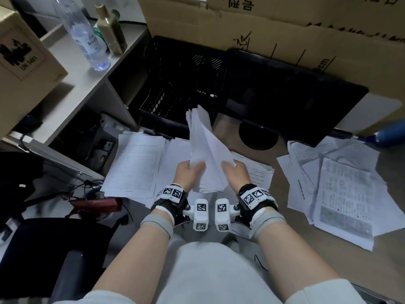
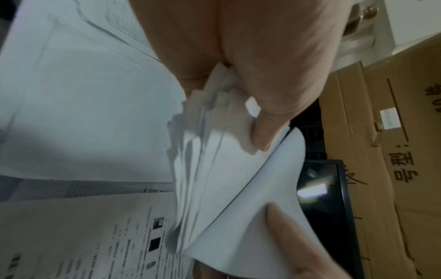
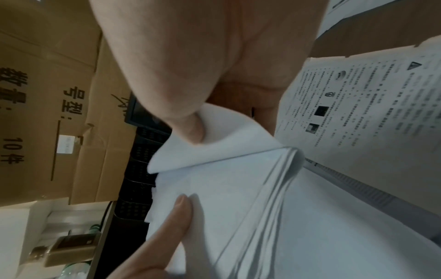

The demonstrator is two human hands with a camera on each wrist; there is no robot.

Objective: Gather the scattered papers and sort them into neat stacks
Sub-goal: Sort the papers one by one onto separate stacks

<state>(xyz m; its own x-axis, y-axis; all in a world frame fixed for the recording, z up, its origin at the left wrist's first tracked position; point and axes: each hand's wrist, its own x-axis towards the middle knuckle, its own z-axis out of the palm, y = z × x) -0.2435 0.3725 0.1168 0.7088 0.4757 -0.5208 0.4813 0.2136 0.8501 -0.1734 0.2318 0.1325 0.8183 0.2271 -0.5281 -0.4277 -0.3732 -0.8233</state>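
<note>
A bundle of white papers (image 1: 205, 148) stands tilted above the table, held between both hands. My left hand (image 1: 189, 173) grips its left side, thumb pressed on the sheets (image 2: 238, 169). My right hand (image 1: 234, 172) pinches the right edge, thumb on top of the bundle (image 3: 226, 179). A stack of printed forms (image 1: 135, 163) lies flat to the left of the hands. A loose spread of printed papers (image 1: 333, 189) covers the table at the right. One more printed sheet (image 1: 258, 172) lies under the right hand.
A black mesh crate (image 1: 182, 84) and a black monitor (image 1: 291, 99) stand behind the papers, with cardboard boxes (image 1: 252, 23) behind them. Bottles (image 1: 83, 34) stand on a shelf at left. A red item (image 1: 96, 204) and cables lie at lower left.
</note>
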